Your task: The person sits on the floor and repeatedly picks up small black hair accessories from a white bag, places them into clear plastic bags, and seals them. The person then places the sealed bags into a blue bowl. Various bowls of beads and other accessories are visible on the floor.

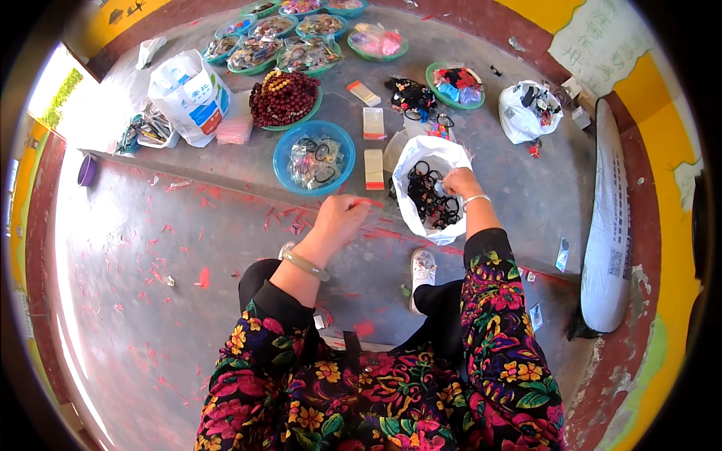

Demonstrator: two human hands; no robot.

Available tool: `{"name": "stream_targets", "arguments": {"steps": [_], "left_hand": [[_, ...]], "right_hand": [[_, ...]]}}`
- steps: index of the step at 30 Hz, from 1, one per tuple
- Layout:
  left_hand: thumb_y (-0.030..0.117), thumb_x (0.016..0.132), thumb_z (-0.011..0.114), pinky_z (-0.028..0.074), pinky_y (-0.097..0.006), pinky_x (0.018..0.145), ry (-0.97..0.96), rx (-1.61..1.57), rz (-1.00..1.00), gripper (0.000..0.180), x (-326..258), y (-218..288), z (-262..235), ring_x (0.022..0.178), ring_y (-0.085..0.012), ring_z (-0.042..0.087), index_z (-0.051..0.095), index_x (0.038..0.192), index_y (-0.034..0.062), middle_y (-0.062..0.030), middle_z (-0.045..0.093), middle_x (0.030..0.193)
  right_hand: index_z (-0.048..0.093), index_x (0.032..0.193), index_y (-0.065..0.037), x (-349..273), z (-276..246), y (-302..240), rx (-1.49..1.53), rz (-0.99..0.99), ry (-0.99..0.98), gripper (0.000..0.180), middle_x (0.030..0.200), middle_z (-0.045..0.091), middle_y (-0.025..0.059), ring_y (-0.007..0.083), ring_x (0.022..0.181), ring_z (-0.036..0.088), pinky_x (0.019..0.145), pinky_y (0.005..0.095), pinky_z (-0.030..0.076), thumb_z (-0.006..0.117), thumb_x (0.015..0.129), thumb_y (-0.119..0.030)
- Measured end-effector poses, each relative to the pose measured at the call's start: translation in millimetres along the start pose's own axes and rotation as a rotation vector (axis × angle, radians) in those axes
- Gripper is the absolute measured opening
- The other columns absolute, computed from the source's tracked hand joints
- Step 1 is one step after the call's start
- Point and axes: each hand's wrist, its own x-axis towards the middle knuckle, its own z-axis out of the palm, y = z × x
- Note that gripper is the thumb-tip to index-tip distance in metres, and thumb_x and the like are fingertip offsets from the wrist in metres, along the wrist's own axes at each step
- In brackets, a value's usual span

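My left hand (342, 219) is closed in a pinch above the floor, just in front of the blue basin (278, 161). A thin red strip shows by its fingertips, and I cannot make out whether they hold it. Over the open white plastic bag (406, 203), my right hand (460, 183) reaches in from the right rim with its fingers drawn together. A small pale bit shows at those fingertips; what they grip is too small to name. Black elastic hair ties (427, 214) fill the bag. Small clear packets (316, 161) with rings inside lie in the blue basin.
Dark red bead strings (284, 101) heap in a green basin behind. Several basins of packets (307, 54) stand farther back. Cards (374, 169) lie between basin and bag. A stuffed white bag (519, 113) and a long grey-white sack (608, 225) are at right. Red scraps litter the floor.
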Motion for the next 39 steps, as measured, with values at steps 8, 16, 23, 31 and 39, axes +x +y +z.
{"name": "stream_targets", "arguments": {"steps": [8,16,23,31,39], "left_hand": [[0.018,0.082,0.055,0.042,-0.024,0.055,-0.015,0.19,-0.048,0.029,-8,25,-7,0.063,-0.0071,0.051,0.066,0.101,-0.0008,-0.0023,0.06,0.07],[0.018,0.081,0.054,0.038,-0.025,0.048,0.017,0.14,-0.044,0.028,-10,21,-11,0.055,-0.0071,0.047,0.068,0.098,0.0015,-0.0012,0.057,0.063],[0.017,0.082,0.052,0.043,-0.026,0.051,-0.015,0.115,-0.038,0.028,-5,6,-8,0.058,-0.0086,0.056,0.068,0.1,0.0023,-0.0049,0.062,0.068],[0.022,0.08,0.053,0.045,-0.036,0.055,0.01,0.192,0.025,0.028,-5,11,1,0.056,-0.024,0.057,0.066,0.084,-0.0023,-0.0159,0.062,0.066],[0.013,0.083,0.055,0.046,-0.026,0.057,-0.107,0.005,-0.123,0.022,-9,18,0,0.064,-0.0124,0.057,0.066,0.087,-0.006,-0.008,0.062,0.073]], "right_hand": [[0.063,0.091,-0.003,-82,-12,-86,0.589,-0.13,-0.211,0.018,0.066,0.055,-0.002,0.0064,0.053,0.045,0.051,0.0187,0.036,0.065,0.073,-0.005],[0.066,0.09,0.001,-152,10,-134,0.606,-0.196,-0.189,0.016,0.066,0.056,-0.0023,0.0035,0.053,0.042,0.047,0.019,0.032,0.064,0.075,-0.003],[0.066,0.091,0.001,-182,21,-169,0.758,-0.331,-0.268,0.016,0.07,0.059,-0.0007,0.0036,0.056,0.047,0.051,0.017,0.038,0.064,0.076,-0.002],[0.064,0.096,0.0,-168,57,-164,0.379,-0.572,-0.068,0.023,0.083,0.064,0.0069,0.0152,0.071,0.061,0.063,0.0259,0.048,0.063,0.074,-0.004],[0.059,0.095,-0.005,-181,50,-173,-0.056,-0.745,0.209,0.024,0.092,0.062,0.0116,0.0318,0.083,0.06,0.071,0.0375,0.048,0.062,0.071,-0.007]]}}
